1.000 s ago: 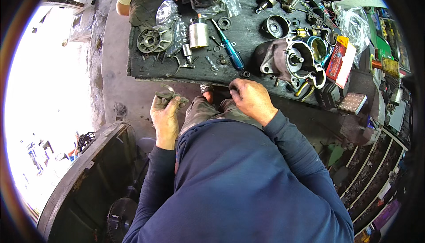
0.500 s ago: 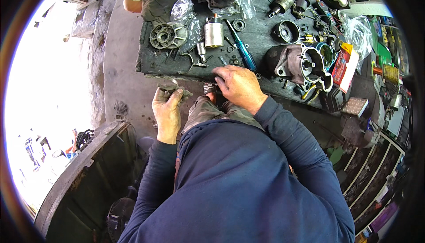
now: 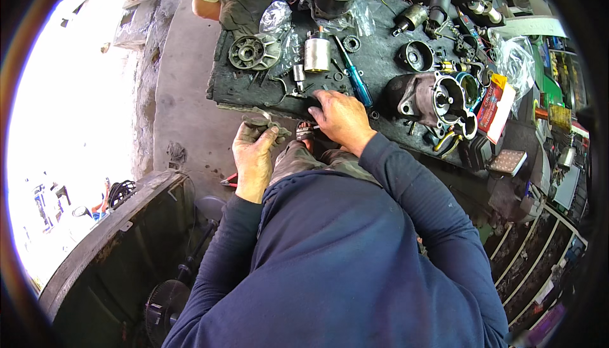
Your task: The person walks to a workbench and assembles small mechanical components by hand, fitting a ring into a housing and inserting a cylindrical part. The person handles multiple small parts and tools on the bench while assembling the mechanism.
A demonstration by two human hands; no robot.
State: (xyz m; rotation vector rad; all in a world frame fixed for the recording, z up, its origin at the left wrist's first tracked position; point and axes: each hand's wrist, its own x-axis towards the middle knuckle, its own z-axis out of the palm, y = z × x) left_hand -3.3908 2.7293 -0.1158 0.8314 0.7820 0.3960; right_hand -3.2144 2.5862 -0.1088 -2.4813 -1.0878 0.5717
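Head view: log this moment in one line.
left hand: holds small grey part | right hand: at edge of workbench, grip unclear | nearby: blue screwdriver, silver cylinder

A navy long-sleeved top (image 3: 342,253) hangs over camouflage bottoms (image 3: 297,161) (mottled, in muted tones), with a strapped sandal (image 3: 305,131) at the far end.

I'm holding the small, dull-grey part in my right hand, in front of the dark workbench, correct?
Wrong hand: the head view shows the small, irregular, dull-grey part in your bare left hand. It is indeed in front of the dark, flat-topped workbench.
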